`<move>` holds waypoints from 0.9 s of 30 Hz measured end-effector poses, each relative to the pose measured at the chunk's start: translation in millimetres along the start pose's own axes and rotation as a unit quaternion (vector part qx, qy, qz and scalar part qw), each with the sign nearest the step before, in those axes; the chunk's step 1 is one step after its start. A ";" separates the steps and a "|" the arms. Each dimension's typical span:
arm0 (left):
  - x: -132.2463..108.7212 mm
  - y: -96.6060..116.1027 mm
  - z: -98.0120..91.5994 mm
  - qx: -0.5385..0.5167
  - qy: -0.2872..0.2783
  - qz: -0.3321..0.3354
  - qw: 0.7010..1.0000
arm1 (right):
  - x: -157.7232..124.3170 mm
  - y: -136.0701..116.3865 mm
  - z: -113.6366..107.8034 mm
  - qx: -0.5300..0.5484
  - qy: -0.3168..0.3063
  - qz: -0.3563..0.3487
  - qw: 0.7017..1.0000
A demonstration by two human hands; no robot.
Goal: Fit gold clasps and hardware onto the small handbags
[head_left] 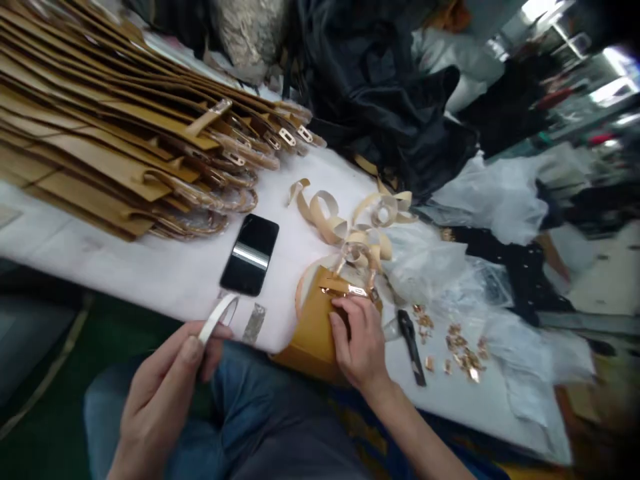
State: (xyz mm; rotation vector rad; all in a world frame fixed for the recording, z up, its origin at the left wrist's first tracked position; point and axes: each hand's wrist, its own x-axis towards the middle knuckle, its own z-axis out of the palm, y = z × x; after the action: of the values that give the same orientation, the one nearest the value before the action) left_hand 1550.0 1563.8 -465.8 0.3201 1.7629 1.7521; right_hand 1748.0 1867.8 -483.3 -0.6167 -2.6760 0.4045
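Note:
My left hand [170, 373] pinches a narrow roll of white tape [218, 319] between thumb and fingers, held up in front of the table's near edge. On a tan bag [310, 327] lying at that edge rests my right hand [357, 340], fingers bent over its upper part. Just beyond those fingertips is a small metal clasp plate [357, 291] on a tan strap. Whether the right fingers grip the bag or only press on it is hard to see. A black phone [250, 255] lies beyond the tape roll.
Stacked tan bag pieces [100, 127] with wrapped handles fill the left. Curled tan strips [327, 217] lie beyond the bag. To the right are a black-handled tool [412, 348], small gold metal parts [465, 353] and clear plastic bags [445, 273]. Dark cloth [370, 87] is heaped behind.

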 end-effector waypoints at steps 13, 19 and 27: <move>-148.6 36.7 102.2 0.200 -0.068 0.141 0.967 | -45.3 -50.3 -109.9 0.294 -0.028 -0.134 0.946; -183.7 54.2 125.0 0.301 -0.036 0.240 0.922 | -55.8 -76.6 -143.2 0.418 -0.138 -0.236 0.867; -201.6 59.8 133.1 0.355 -0.032 0.323 0.877 | -73.6 -84.4 -148.9 0.436 -0.077 -0.292 0.848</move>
State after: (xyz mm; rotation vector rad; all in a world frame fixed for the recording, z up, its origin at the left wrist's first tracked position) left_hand 1768.3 1560.7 -346.2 1.3928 2.3701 1.3562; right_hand 1839.9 1789.3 -341.5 0.5033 -2.2660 1.3803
